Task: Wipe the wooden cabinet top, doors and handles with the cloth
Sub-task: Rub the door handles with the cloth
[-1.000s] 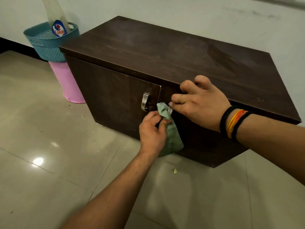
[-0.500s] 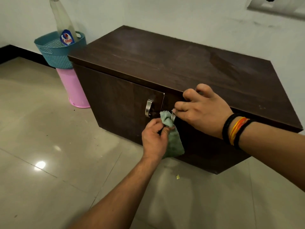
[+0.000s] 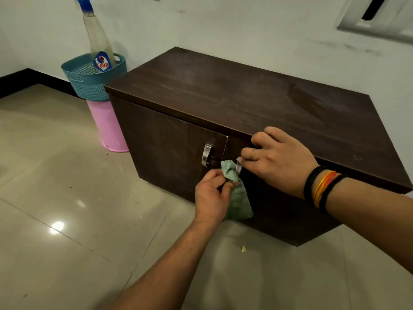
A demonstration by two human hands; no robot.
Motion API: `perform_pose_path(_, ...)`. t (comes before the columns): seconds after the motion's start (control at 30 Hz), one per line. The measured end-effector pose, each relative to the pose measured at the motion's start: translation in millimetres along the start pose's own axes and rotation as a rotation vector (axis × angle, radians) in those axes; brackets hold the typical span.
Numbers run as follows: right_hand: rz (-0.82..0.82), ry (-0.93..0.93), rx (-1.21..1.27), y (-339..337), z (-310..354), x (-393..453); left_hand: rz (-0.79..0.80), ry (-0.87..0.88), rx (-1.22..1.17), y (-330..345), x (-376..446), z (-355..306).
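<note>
A low dark wooden cabinet (image 3: 245, 99) stands against the white wall, with two front doors and a metal handle on each. My left hand (image 3: 211, 199) grips a green cloth (image 3: 238, 201), bunched around the right door's handle (image 3: 238, 167). The cloth's lower part hangs down in front of the door. My right hand (image 3: 277, 161) rests at the front edge of the top, its fingers curled and pinching the upper end of that handle. The left door's handle (image 3: 206, 155) is bare and untouched.
A teal plastic basket (image 3: 89, 80) holding a spray bottle (image 3: 98, 44) sits on an upturned pink bin (image 3: 109, 126) just left of the cabinet. Glossy beige floor tiles (image 3: 67, 198) spread in front, with a small yellow scrap (image 3: 243, 248) near the cabinet base.
The view has tilted up, so everything sits lower in the frame. My left hand keeps working the cloth on the right handle; my right hand stays on the handle's top.
</note>
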State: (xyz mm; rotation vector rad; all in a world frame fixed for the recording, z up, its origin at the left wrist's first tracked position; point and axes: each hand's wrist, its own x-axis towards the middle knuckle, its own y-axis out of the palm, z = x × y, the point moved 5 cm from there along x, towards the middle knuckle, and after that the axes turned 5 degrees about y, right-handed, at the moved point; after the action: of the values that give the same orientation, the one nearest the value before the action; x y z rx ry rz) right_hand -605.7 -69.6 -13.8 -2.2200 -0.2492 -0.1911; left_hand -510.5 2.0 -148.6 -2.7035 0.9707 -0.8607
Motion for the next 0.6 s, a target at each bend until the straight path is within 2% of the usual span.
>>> perform_pose_path(0.1,-0.018,-0.012,0.001,-0.3,2.3,-0.3,0.028,-0.014,0.038,-4.1,-1.0,1.2)
perform_pose_path(0.27,-0.049,0.007,0.003,-1.1,0.2,-1.0,0.079,-0.139,0.106,-22.2,-8.2,17.4)
perform_pose_path(0.33,-0.052,0.013,0.005,-1.1,0.8,-0.7,0.061,-0.062,0.090,-32.1,-2.2,6.2)
perform_pose_path(0.47,-0.039,0.084,0.013,-2.2,3.6,2.1,-0.076,0.073,0.091,-48.2,10.6,-22.5)
perform_pose_path(0.6,-0.022,0.110,0.061,-3.5,3.3,3.8,-0.099,0.142,0.119,-54.1,17.6,-37.2)
